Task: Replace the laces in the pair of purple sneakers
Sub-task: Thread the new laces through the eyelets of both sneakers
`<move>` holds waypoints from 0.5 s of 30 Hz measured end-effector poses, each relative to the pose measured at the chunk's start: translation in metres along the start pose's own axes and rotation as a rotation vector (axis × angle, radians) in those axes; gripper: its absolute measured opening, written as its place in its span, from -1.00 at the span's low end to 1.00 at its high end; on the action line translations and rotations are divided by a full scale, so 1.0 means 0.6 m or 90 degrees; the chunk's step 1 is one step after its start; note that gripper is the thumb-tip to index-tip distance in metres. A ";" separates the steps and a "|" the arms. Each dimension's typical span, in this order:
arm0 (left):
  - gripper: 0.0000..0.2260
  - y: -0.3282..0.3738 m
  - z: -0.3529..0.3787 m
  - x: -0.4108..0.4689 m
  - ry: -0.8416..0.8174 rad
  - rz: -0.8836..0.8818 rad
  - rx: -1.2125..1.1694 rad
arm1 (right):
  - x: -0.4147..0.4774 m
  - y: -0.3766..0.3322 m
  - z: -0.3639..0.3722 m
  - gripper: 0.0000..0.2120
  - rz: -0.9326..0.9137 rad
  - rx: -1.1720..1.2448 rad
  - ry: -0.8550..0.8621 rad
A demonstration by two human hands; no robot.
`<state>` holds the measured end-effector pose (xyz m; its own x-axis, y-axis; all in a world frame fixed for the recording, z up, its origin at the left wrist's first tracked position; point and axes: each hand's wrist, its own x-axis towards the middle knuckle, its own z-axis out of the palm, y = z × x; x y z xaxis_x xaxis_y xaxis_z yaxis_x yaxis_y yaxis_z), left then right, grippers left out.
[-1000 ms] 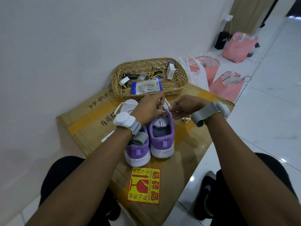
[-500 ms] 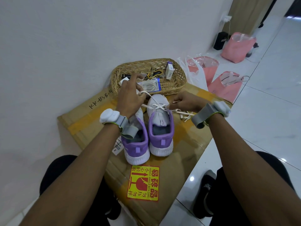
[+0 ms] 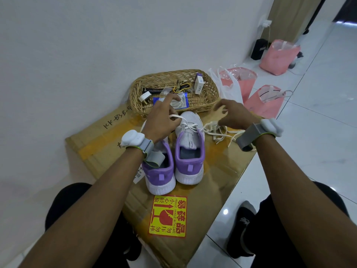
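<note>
The left hand [image 3: 161, 122] hovers over the toe end of the left-hand sneaker [image 3: 160, 175], its fingers curled round a white lace [image 3: 176, 117] that runs across to the eyelets of the right-hand sneaker [image 3: 190, 149]; its forefinger points away from that shoe. The right hand [image 3: 234, 115] is just to the right of that shoe's toe, fingers loosely curled above a tangle of loose laces [image 3: 216, 130]; I cannot tell whether it has hold of any of them. Each wrist carries a grey strap with a white tracker [image 3: 133, 138].

The two purple sneakers stand side by side, touching, heels toward the person, on a cardboard box [image 3: 222, 171]. A yellow-and-red fragile sticker [image 3: 167, 216] is on the box nearer the person than the right-hand sneaker's heel. Beyond that shoe's toe sits a wicker basket [image 3: 208, 89] holding a blue-edged packet [image 3: 180, 102], a white plug [image 3: 144, 97] and a small box marked ERA [image 3: 199, 84]. Further right of the shoe, on the tiled floor, stand pink bags [image 3: 264, 103].
</note>
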<state>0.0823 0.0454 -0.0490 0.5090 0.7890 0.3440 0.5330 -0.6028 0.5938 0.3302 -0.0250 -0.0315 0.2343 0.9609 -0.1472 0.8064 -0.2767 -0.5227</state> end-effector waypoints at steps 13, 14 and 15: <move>-0.56 0.002 0.012 0.000 -0.085 -0.016 -0.063 | 0.016 0.022 0.015 -0.69 0.131 -0.156 0.096; -0.59 0.004 0.013 0.000 -0.092 -0.025 -0.074 | 0.009 0.015 0.009 -0.61 0.057 -0.116 0.026; -0.61 0.006 0.013 -0.001 -0.100 -0.033 -0.084 | -0.004 0.001 0.006 -0.56 -0.019 -0.077 -0.040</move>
<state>0.0892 0.0420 -0.0528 0.5885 0.7837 0.1987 0.4733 -0.5332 0.7012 0.3281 -0.0274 -0.0347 0.1779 0.9661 -0.1868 0.8727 -0.2426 -0.4237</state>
